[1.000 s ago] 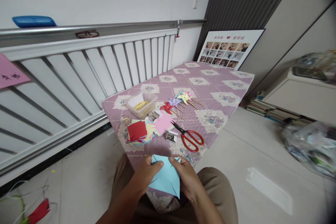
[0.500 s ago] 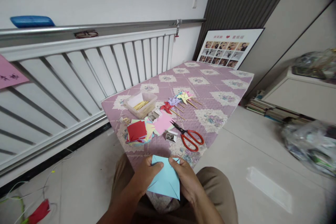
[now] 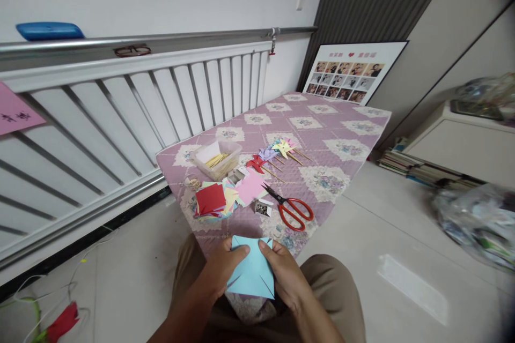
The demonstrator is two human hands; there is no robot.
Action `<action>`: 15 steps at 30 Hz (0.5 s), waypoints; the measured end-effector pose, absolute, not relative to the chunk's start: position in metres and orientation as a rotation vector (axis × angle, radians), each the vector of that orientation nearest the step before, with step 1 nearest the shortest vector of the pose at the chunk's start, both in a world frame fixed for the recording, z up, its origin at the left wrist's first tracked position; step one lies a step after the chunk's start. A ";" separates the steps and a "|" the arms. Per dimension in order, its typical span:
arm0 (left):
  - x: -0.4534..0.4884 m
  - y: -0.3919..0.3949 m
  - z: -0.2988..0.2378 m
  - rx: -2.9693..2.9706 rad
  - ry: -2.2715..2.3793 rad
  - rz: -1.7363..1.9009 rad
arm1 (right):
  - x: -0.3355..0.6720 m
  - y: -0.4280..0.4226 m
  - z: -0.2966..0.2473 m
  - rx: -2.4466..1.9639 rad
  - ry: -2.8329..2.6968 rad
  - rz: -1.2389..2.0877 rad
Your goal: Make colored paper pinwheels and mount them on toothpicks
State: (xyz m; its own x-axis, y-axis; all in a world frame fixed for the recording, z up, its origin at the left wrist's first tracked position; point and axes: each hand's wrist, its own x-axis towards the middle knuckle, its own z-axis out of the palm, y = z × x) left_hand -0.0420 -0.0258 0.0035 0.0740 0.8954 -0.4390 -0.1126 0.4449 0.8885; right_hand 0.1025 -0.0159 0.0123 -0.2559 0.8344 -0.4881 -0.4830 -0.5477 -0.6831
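Observation:
A light blue square of paper (image 3: 252, 274) with slits running in from its corners is held over my lap. My left hand (image 3: 222, 267) pinches its left edge, thumb on top. On the opposite edge my right hand (image 3: 282, 272) grips it the same way. Beyond the paper lie red-handled scissors (image 3: 295, 213), blades spread slightly, pointing away to the left. Beside them stands a small open box of metal pins (image 3: 263, 208). A stack of coloured paper squares (image 3: 210, 199), red on top, sits to the left, with a pink sheet (image 3: 250, 186) next to it.
Several finished paper pinwheels on sticks (image 3: 277, 153) lie mid-table. A plastic tub (image 3: 217, 159) holds thin wooden sticks. The table's flowered cloth (image 3: 322, 177) reaches towards a framed photo board (image 3: 354, 72). A white radiator (image 3: 161, 102) runs along the left.
Both hands keep their grip on the blue paper. The sheet has tipped slightly, its lower corner a little higher, and its slits show more clearly. Other things lie as before.

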 end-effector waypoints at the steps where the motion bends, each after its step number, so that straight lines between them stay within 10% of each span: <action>1: -0.042 -0.026 0.004 0.796 1.266 0.893 | 0.102 -0.016 0.013 -1.079 -0.507 1.913; 15: -0.053 -0.018 0.006 0.802 1.346 0.804 | 0.105 -0.027 0.016 -1.018 -0.607 1.996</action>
State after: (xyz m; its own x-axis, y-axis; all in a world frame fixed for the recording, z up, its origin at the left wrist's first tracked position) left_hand -0.0535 -0.0181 0.0064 0.0573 0.8624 -0.5031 -0.0341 0.5053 0.8623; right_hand 0.1049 -0.0273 0.0159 -0.3588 0.8215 -0.4432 -0.4355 -0.5673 -0.6989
